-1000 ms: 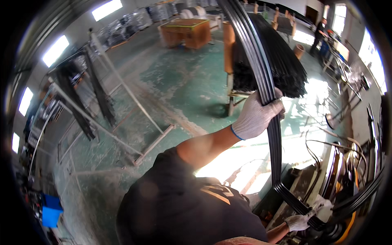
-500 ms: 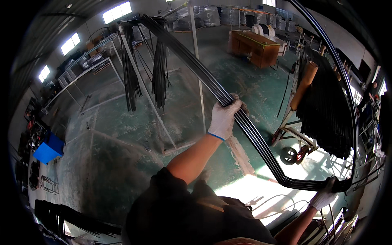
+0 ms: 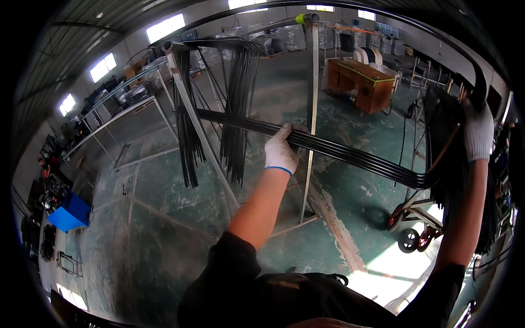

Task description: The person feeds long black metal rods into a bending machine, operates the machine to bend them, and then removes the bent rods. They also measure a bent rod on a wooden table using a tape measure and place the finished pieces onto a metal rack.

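Note:
A bundle of several long, bent black tubes (image 3: 355, 157) stretches across in front of me, sloping down to the right. My left hand (image 3: 280, 151), in a white knit glove, is closed around its lower run, thumb on top. At the far right, my gloved right hand (image 3: 479, 130) is raised and grips the bundle near a bend, its fingers partly hidden. From there the tubes' upper run arches along the top of the view to the left. The lower run's far end passes behind a slanted leg of a metal rack (image 3: 312, 76), beside black tubes (image 3: 240, 104) hanging there.
To the right stands a wheeled cart (image 3: 418, 210) loaded with many black tubes. A brown wooden desk (image 3: 361, 82) is further back. On the left are a blue box (image 3: 69, 210) and a long metal frame (image 3: 117, 121). Wrapped stacks line the back wall.
My right hand has risen from low right to shoulder height, turning the bundle so its lower run lies flatter. The left hand keeps its grip. The rack now appears nearer.

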The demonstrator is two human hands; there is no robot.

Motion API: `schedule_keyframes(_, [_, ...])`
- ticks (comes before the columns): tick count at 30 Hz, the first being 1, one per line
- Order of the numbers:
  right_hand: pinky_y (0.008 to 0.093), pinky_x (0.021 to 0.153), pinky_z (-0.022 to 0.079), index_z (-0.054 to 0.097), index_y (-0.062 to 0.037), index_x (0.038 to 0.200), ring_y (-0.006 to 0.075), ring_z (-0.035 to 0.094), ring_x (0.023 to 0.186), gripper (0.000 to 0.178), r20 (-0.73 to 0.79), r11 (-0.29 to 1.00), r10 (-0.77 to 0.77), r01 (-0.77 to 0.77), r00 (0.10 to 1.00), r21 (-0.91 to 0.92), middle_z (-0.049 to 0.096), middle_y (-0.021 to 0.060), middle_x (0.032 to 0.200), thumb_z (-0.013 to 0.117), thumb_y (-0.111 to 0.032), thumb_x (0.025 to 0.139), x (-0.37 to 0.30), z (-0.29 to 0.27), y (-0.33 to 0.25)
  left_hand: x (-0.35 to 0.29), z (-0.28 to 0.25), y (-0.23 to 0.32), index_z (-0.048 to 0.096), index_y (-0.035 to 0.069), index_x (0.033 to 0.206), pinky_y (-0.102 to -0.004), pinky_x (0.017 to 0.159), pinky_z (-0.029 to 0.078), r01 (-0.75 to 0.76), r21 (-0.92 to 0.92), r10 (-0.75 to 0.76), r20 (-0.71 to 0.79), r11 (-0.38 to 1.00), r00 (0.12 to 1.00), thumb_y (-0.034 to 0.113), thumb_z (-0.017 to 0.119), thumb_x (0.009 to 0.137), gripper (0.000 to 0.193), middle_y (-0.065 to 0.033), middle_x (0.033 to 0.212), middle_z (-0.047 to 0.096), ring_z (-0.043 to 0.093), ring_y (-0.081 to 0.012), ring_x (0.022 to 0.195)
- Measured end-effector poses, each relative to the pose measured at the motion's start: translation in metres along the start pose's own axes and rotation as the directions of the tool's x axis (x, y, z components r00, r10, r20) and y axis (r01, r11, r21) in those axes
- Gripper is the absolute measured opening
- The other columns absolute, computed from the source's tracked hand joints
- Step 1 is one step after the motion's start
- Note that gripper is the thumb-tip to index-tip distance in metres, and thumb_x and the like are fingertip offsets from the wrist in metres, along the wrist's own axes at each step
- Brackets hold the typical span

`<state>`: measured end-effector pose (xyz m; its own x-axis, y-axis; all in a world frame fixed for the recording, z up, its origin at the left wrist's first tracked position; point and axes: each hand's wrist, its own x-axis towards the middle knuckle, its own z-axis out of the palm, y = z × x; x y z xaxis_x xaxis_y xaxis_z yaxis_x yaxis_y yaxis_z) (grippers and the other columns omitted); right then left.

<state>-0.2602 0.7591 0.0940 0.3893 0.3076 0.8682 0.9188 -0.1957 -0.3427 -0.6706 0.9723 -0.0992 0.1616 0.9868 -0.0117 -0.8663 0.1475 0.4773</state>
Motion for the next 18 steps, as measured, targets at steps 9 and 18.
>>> schedule_keyframes(9, [0.0490,0.096,0.055,0.074,0.0015,0.119,0.0420,0.071,0.110,0.048,0.384,0.933,-0.328,0.360,0.863,-0.014,0.074,0.0259,0.117,0.057,-0.040,0.103,0.081,0.111,-0.328,0.082,-0.039,0.091,0.057,-0.002,0.117,-0.0590,0.108,0.052,-0.184,-0.324,0.225,0.094,0.928,0.970,0.033,0.055,0.109,0.035,-0.0209,0.112,0.068,0.067,-0.0386,0.111])
schedule_keyframes(18, [0.0508,0.086,0.057,0.073,0.0109,0.107,0.0495,0.072,0.091,0.046,0.181,0.855,-0.483,0.416,0.857,0.310,0.072,0.0339,0.095,0.059,-0.033,0.103,0.069,0.181,-0.271,0.052,-0.068,0.040,0.065,-0.001,0.126,-0.0499,0.107,0.049,-0.109,-0.006,0.106,0.304,0.994,0.947,0.053,0.070,0.096,0.062,-0.0174,0.133,0.068,0.062,-0.0334,0.119])
